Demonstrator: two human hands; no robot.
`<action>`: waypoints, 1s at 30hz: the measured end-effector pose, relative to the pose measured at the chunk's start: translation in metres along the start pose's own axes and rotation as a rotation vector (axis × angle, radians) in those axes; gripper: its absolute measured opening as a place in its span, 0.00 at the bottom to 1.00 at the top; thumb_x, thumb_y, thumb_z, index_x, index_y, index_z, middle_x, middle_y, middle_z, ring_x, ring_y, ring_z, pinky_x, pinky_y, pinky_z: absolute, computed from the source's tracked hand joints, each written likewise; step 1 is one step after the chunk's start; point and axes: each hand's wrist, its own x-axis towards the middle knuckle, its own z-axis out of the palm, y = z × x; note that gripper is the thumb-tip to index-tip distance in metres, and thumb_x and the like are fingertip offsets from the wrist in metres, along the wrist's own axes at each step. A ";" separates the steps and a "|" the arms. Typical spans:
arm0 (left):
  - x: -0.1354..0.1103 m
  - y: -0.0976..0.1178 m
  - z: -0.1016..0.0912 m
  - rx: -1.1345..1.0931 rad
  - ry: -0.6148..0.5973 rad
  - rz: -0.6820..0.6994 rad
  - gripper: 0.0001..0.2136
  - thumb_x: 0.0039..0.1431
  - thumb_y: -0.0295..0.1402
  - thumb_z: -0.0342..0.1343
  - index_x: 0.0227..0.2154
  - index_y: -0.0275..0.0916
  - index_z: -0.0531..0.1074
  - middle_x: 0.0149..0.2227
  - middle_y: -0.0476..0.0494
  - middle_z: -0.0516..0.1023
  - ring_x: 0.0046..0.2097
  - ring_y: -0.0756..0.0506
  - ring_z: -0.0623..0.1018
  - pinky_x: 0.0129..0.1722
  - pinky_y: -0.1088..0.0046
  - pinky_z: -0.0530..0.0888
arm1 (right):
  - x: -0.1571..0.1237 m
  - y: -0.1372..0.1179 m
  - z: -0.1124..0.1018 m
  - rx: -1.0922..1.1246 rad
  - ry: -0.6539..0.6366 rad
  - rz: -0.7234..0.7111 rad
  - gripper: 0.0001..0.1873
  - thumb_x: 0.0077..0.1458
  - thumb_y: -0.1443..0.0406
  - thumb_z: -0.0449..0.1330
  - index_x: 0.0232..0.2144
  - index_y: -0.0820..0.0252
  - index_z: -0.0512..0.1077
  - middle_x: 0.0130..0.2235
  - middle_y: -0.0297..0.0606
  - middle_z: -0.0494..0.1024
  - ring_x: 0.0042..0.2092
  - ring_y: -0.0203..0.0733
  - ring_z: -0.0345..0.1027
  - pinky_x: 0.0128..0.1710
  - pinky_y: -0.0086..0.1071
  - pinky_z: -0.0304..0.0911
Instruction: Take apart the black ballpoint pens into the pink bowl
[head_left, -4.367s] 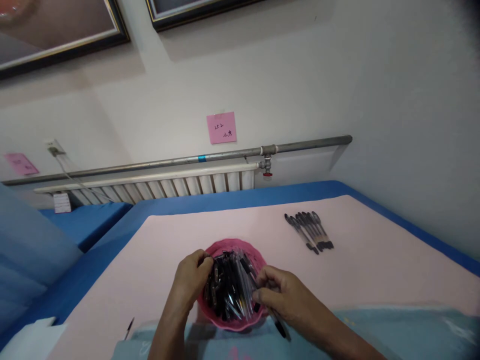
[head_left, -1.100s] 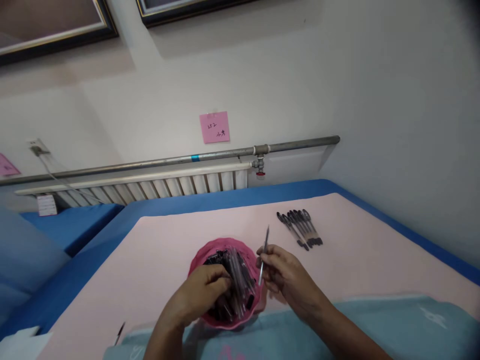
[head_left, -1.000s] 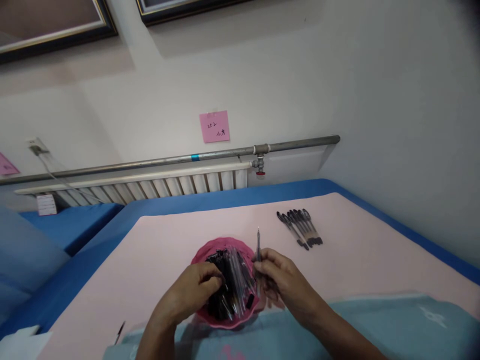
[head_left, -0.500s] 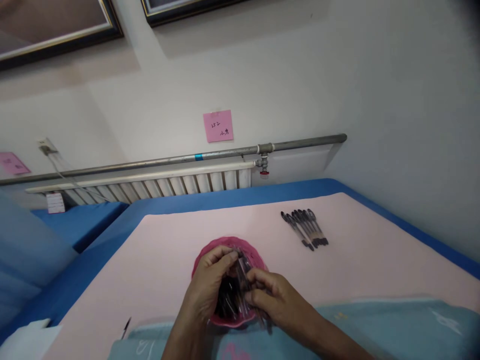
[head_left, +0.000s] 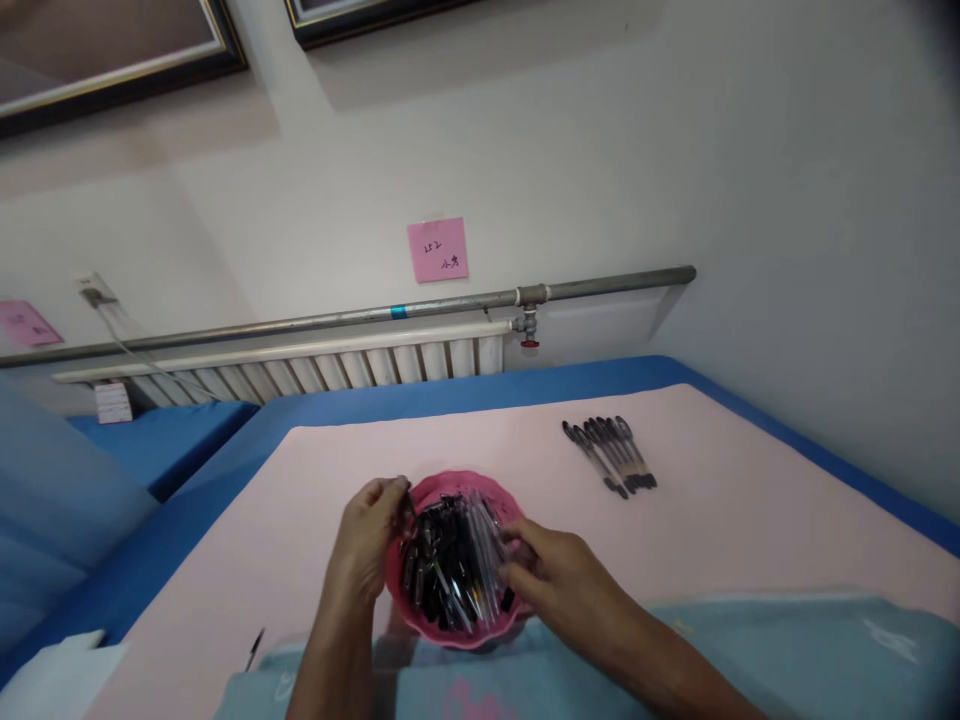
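Observation:
A pink scalloped basket (head_left: 452, 641) sits in front of me, filled with black pen parts (head_left: 442, 560) and clear pen barrels (head_left: 482, 555). My left hand (head_left: 369, 535) is at the basket's left rim, thumb and fingertips pinched on a small dark pen part (head_left: 409, 500) whose exact kind is unclear. Over the right rim, my right hand (head_left: 551, 575) has its fingers closed around a clear pen barrel, mostly hidden by the fingers. Farther back on the right, several assembled pens (head_left: 609, 455) lie side by side on the pink table cover (head_left: 337, 480).
A teal cloth (head_left: 765, 650) runs along the near edge, with a lone thin pen piece (head_left: 254, 650) at its left end. White material (head_left: 60, 680) lies at the lower left. Behind the blue table edge (head_left: 465, 390) are a radiator (head_left: 375, 367) and a pipe (head_left: 322, 320).
My left hand has moved left from above the basket's middle to its left rim, uncovering the contents. My right hand has shifted slightly right and up. The row of pens is unchanged.

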 end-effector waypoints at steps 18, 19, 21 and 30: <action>-0.001 -0.018 0.011 0.412 -0.081 0.049 0.15 0.47 0.44 0.56 0.31 0.37 0.73 0.25 0.47 0.74 0.27 0.46 0.72 0.25 0.72 0.67 | 0.032 0.043 -0.076 -0.745 0.403 0.146 0.14 0.57 0.71 0.47 0.40 0.64 0.70 0.44 0.49 0.72 0.46 0.47 0.65 0.43 0.37 0.57; -0.001 -0.018 0.010 0.427 -0.087 0.054 0.15 0.47 0.45 0.56 0.31 0.37 0.74 0.26 0.47 0.74 0.28 0.46 0.72 0.26 0.72 0.67 | 0.035 0.047 -0.082 -0.767 0.413 0.180 0.14 0.56 0.72 0.48 0.40 0.65 0.70 0.44 0.51 0.72 0.46 0.48 0.64 0.42 0.37 0.56; 0.000 -0.019 0.009 0.465 -0.094 0.066 0.16 0.47 0.45 0.55 0.31 0.37 0.74 0.26 0.46 0.75 0.28 0.45 0.73 0.26 0.71 0.67 | 0.040 0.052 -0.088 -0.790 0.410 0.233 0.13 0.55 0.73 0.49 0.39 0.66 0.71 0.44 0.52 0.72 0.46 0.49 0.63 0.42 0.37 0.56; -0.006 -0.011 0.008 0.623 -0.115 0.113 0.13 0.50 0.44 0.52 0.21 0.40 0.69 0.20 0.50 0.69 0.25 0.47 0.68 0.26 0.72 0.62 | 0.046 0.048 -0.089 -0.489 0.418 0.343 0.08 0.47 0.77 0.53 0.28 0.66 0.70 0.31 0.47 0.73 0.38 0.48 0.66 0.34 0.34 0.54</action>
